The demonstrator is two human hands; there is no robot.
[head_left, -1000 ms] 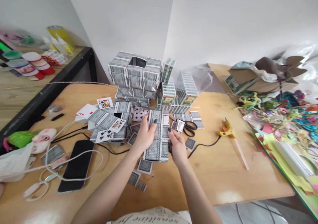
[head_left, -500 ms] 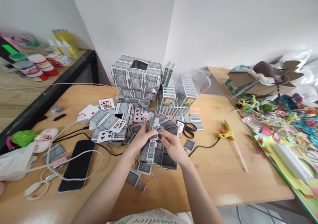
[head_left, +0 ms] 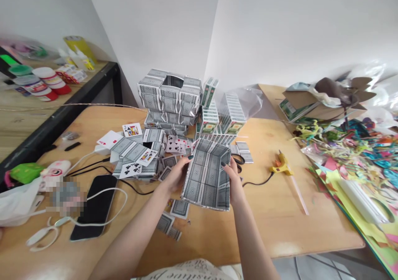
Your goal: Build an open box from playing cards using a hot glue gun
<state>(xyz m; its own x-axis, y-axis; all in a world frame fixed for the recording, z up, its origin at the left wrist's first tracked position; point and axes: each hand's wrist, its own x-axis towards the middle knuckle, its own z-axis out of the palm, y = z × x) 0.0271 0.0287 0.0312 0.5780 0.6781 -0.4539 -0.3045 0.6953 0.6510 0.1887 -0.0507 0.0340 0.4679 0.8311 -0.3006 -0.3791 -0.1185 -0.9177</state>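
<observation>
An open box made of grey-backed playing cards (head_left: 207, 176) is held tilted between my two hands, its inside facing me. My left hand (head_left: 177, 174) grips its left side, thumb on the rim. On the right side my right hand (head_left: 234, 182) holds the wall, thumb over the edge and the other fingers hidden behind. Loose playing cards (head_left: 132, 147) lie over a card structure to the left. Behind stands a larger stack of card-built boxes (head_left: 169, 97). Black scissors (head_left: 239, 160) are partly hidden behind my right hand and the box.
A yellow glue gun (head_left: 281, 166) with its cord lies to the right. Green card packs (head_left: 231, 112) stand at the back. A phone (head_left: 96, 205) and white cable are on the left. Colourful paper scraps (head_left: 338, 180) and an open cardboard box (head_left: 311, 102) fill the right side.
The held box has been turned so its open inside faces me. My hands have moved apart, from meeting over it to gripping opposite sides.
</observation>
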